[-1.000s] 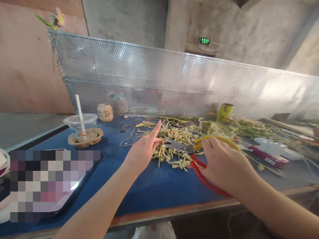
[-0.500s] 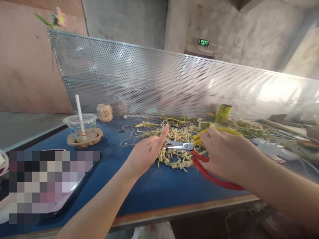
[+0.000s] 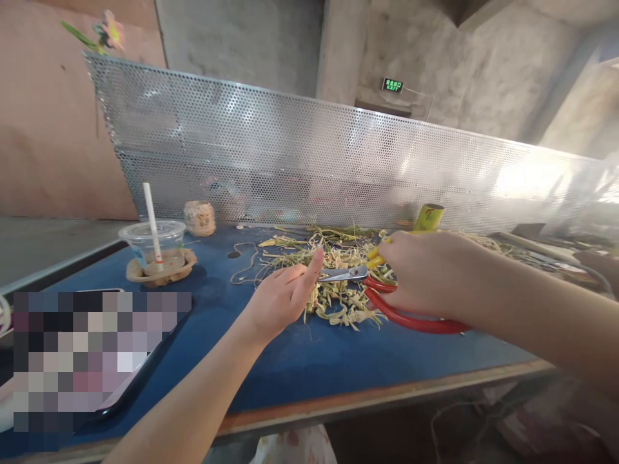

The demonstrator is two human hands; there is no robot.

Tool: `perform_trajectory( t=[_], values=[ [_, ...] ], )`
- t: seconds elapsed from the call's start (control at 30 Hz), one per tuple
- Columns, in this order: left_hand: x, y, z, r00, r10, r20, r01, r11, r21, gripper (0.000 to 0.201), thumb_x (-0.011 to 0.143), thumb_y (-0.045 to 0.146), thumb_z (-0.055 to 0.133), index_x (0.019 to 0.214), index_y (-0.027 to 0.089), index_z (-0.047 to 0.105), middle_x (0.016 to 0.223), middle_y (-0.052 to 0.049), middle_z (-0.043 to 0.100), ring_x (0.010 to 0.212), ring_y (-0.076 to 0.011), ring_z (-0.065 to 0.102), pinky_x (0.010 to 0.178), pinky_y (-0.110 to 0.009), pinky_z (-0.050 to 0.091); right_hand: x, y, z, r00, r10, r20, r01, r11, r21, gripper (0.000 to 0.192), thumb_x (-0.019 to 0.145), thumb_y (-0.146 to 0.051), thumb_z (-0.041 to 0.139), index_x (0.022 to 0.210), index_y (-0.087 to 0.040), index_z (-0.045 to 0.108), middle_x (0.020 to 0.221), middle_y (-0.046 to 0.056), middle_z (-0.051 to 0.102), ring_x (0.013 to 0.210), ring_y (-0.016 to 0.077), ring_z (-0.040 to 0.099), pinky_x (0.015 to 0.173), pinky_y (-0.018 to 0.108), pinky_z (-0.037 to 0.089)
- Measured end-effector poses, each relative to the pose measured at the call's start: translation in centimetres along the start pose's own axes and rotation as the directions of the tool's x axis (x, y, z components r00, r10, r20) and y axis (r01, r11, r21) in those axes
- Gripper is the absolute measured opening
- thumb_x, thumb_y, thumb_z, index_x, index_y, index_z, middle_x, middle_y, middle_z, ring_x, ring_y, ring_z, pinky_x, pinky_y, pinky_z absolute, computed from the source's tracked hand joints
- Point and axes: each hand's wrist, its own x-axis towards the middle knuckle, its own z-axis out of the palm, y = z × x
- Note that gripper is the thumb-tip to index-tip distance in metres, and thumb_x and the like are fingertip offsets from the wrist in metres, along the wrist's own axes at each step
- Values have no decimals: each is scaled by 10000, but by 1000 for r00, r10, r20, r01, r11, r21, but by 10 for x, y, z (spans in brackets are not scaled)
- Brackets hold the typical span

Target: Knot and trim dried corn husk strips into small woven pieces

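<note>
Near the middle of the blue table [image 3: 300, 361], seen from the head camera, the right hand [image 3: 430, 274] is closed around the handles of a pair of scissors [image 3: 387, 299], one loop red and one yellow, with the short steel blades pointing left and lying almost together. The left hand [image 3: 285, 296] hovers just beside the blade tips, fingers loosely curled and the forefinger stretched out; whether anything thin is pinched under it I cannot tell. Both hands sit over a heap of cut plant strips [image 3: 338, 290], pale yellow and green, spread from the middle toward the far right. These strips look light, limp and easily scattered, so a pinch close to the cutting point would probably steady one best; the scissors look stiff and fairly heavy, best gripped through the loops, well clear of the edges. At the near left lies a tablet [image 3: 135, 380]; further back stand a plastic cup with a straw [image 3: 155, 248] and a small jar [image 3: 200, 218]. A perforated metal screen [image 3: 290, 154] runs along the far edge, with a yellow-green tube [image 3: 428, 218] at its foot.
</note>
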Motion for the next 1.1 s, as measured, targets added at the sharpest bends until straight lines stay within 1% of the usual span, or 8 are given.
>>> perform_trajectory(
  t=[0.1,0.3,0.43,0.63,0.73,0.87,0.97,1.1],
  values=[
    [0,1,0,1000,7,10,-7,1000,6,688,871,71,276,1333,131,-230,794,-93,679,705,-158,611,622,-274,505,1,-3,-2,1000,1,14,-1,1000,2,204,664,-298,486,705,-147,617,713,105,604,561,208,571,436,270,329],
    [-1,2,3,1000,8,-6,-7,1000,13,666,870,68,274,1346,106,-191,819,-115,682,723,-159,619,636,-268,506,4,-7,-4,1000,-12,22,12,1000,7,218,665,-315,507,719,-146,634,732,110,614,548,198,570,430,265,335],
    [-1,3,5,999,33,-24,-33,999,11,657,869,68,282,1352,86,-163,830,-136,680,726,-178,623,606,-279,512,5,-10,-6,999,-9,44,8,1000,23,214,657,-329,524,688,-145,630,667,100,602,517,204,567,411,267,340],
    [0,3,5,999,21,-40,-21,1000,21,671,871,80,293,1347,95,-182,785,-113,679,692,-163,626,611,-279,521,6,-11,-7,999,-32,27,31,999,30,183,654,-312,526,670,-155,620,613,76,587,489,194,560,405,267,351],
    [1,3,4,998,19,-55,-18,1000,20,673,873,84,301,1348,93,-175,779,-111,679,679,-163,627,609,-280,526,5,-12,-9,999,-32,44,31,999,29,157,642,-288,536,666,-155,616,608,70,586,491,190,560,409,263,352],
    [1,4,5,998,11,-59,-11,1000,-8,682,867,80,320,1354,98,-158,803,-114,681,721,-170,630,605,-268,526,6,-13,-14,996,-30,82,28,999,21,111,630,-250,553,652,-157,609,615,64,595,497,182,565,426,264,361],
    [0,3,7,999,-6,-50,4,999,-48,688,865,83,332,1356,92,-150,816,-130,678,752,-184,630,604,-277,525,6,-14,-16,993,-11,121,10,1000,11,119,642,-259,560,637,-149,606,618,68,604,486,176,568,429,262,366],
    [-3,1,11,997,-41,-63,34,994,-100,693,858,96,367,1363,75,-107,856,-153,673,780,-188,629,636,-300,525,4,-14,-15,992,-73,102,74,997,-3,131,682,-245,544,688,-131,608,641,85,621,524,177,589,450,249,380]
  ],
)
